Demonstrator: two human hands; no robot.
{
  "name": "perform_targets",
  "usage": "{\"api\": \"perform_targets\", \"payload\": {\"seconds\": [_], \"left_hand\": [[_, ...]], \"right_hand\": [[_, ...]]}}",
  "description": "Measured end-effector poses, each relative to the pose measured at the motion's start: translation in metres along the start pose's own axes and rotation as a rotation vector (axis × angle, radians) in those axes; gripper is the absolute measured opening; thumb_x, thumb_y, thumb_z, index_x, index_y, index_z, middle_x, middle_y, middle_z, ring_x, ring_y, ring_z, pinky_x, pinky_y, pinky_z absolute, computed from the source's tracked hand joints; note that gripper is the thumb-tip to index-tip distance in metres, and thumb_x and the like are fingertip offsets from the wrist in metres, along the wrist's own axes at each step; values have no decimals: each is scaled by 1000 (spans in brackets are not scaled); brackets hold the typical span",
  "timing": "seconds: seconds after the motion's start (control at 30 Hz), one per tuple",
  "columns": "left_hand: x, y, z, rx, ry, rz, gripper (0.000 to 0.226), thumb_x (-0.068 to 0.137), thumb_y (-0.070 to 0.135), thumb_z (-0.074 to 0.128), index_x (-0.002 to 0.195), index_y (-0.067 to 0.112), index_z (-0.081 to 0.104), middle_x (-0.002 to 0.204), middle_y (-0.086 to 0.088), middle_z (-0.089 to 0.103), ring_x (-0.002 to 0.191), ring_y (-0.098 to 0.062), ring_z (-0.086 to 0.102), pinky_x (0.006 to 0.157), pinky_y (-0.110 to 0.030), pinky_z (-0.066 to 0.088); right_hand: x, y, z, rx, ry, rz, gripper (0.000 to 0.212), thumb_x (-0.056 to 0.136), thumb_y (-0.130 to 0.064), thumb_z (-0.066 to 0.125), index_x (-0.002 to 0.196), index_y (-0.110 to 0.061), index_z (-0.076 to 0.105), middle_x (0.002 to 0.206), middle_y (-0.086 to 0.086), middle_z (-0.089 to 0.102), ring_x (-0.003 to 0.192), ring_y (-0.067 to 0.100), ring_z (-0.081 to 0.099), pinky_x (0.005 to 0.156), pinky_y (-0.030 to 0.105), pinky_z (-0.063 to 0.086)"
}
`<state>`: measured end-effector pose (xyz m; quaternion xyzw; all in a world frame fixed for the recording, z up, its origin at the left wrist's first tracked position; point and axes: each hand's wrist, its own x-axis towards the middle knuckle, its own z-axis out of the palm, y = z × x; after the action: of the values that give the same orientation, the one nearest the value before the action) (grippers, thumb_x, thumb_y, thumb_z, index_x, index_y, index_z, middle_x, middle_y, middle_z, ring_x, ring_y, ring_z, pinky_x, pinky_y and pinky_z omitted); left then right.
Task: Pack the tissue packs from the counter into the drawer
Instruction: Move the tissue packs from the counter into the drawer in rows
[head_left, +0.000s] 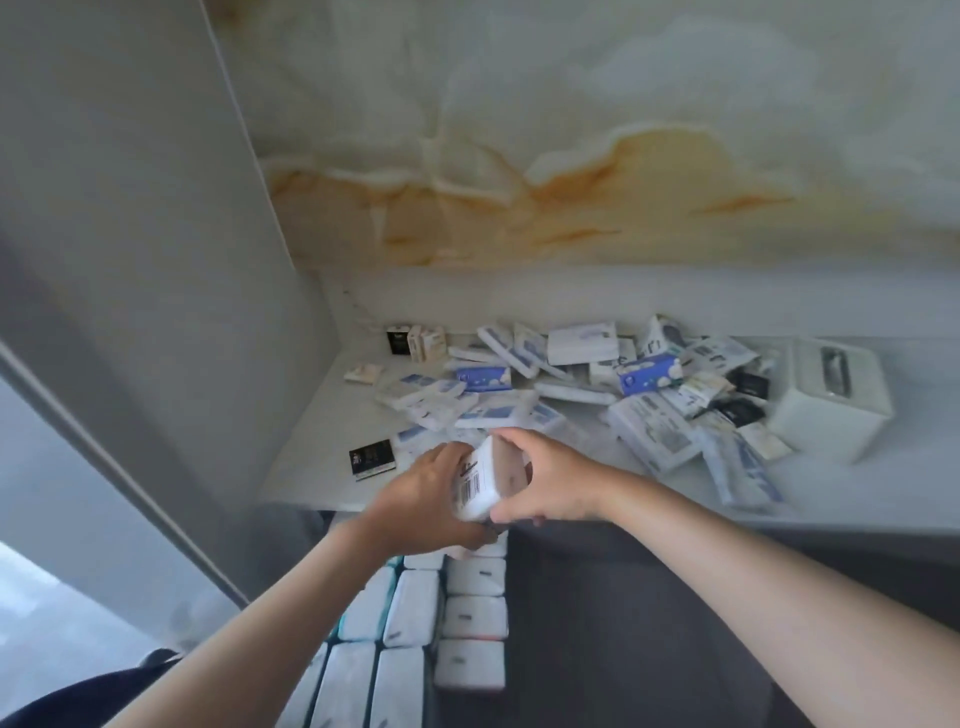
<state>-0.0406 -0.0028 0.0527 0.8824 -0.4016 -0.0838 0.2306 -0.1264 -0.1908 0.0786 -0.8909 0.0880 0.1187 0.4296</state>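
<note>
Right, from where I stand both hands have 1 tissue pack (483, 483) between them, held over the front edge of the counter (311, 483) with its barcode face turned up and leftward. The left hand (421, 501) cups it from 8 o'clock, fingers curled under and round its near end. The right hand (553, 480) grips it from 3 o'clock, thumb below and fingers wrapped over the top edge. Neither hand holds anything else.

The loose packs (649, 431) lie heaped on the counter at 1 to 2 o'clock from the held one. A white tissue box (831, 410) sits at the heap's right end, and a small black pack (371, 457) lies alone at 9 o'clock. At 6 o'clock the drawer (649, 623) stands open. The packed rows (413, 613) fill its left part, and its right part looks dark and bare.

This looks like the carry from counter to drawer. To do it well, I would turn the pack to lie as its neighbours do and pass it to 1 hand. Then I would set it snug against the right-most column, so no gap is wasted. The hands hide that column's far end, so I cannot tell whether a slot is free there.
</note>
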Motion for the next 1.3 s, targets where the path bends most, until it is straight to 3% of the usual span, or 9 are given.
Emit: {"api": "perform_targets", "payload": {"seconds": [0.07, 0.3, 0.47, 0.57, 0.8, 0.97, 1.13, 1.2, 1.3], "left_hand": [[-13, 7, 12, -9, -74, -34, 88, 55, 56, 83, 126, 29, 40, 116, 14, 51, 105, -9, 50, 81, -25, 41], [-56, 17, 40, 38, -510, -48, 92, 59, 49, 85, 137, 33, 39, 128, 15, 50, 114, -10, 49, 96, -26, 42], [-83, -8, 72, 439, -632, 120, 45, 88, 31, 60, 133, 35, 56, 141, 1, 46, 133, -20, 36, 110, -37, 32], [-97, -23, 92, 632, -713, 197, 60, 86, 16, 49, 140, 43, 47, 155, -4, 27, 142, -23, 19, 116, -39, 23], [-100, -47, 113, 879, -561, 335, 46, 92, 27, 47, 137, 39, 48, 155, -7, 24, 142, -32, 16, 117, -49, 15], [-99, -48, 111, 842, -529, 331, 41, 95, 25, 43, 134, 27, 55, 154, -8, 28, 143, -32, 18, 116, -50, 17], [-94, -52, 109, 778, -558, 285, 40, 97, 37, 43, 136, 38, 50, 157, -4, 24, 146, -28, 14, 118, -53, 13], [-92, -53, 110, 765, -555, 269, 41, 96, 37, 44, 137, 33, 51, 157, -4, 25, 146, -27, 14, 118, -51, 14], [-90, -56, 113, 730, -521, 256, 50, 94, 34, 45, 142, 22, 45, 156, -3, 27, 146, -26, 15, 119, -49, 13]], "right_hand": [[-12, 0, 5, 0, -84, 30, 107, 65, -31, 87, 150, -32, 24, 129, -1, 46, 87, 17, 67, 67, 36, 61], [-44, 13, 26, -176, -410, 135, 88, 68, -33, 85, 138, -36, 31, 109, 0, 64, 74, 20, 75, 68, 34, 61], [-54, 18, 42, -256, -538, 167, 96, 76, -21, 85, 149, -32, 25, 128, -2, 40, 50, 5, 67, 75, 39, 61], [-56, 24, 57, -273, -555, 185, 99, 74, -17, 86, 151, -34, 25, 125, -1, 37, 59, 11, 67, 69, 35, 61], [-45, 28, 82, -254, -572, 189, 100, 75, -8, 84, 152, -35, 26, 111, -5, 40, 77, 19, 65, 62, 33, 61], [-34, 30, 89, -275, -555, 192, 101, 73, -3, 84, 152, -33, 28, 98, -10, 41, 82, 21, 60, 58, 33, 60], [-40, 29, 107, -416, -571, 159, 95, 73, -4, 83, 147, -34, 32, 95, -6, 42, 78, 23, 58, 51, 28, 56], [-41, 32, 124, -397, -529, 162, 95, 70, -12, 88, 145, -33, 34, 100, -4, 46, 81, 21, 57, 50, 29, 55], [-42, 40, 153, -311, -443, 164, 97, 65, -23, 92, 143, -30, 35, 126, 1, 48, 97, 19, 54, 72, 36, 60]]}}
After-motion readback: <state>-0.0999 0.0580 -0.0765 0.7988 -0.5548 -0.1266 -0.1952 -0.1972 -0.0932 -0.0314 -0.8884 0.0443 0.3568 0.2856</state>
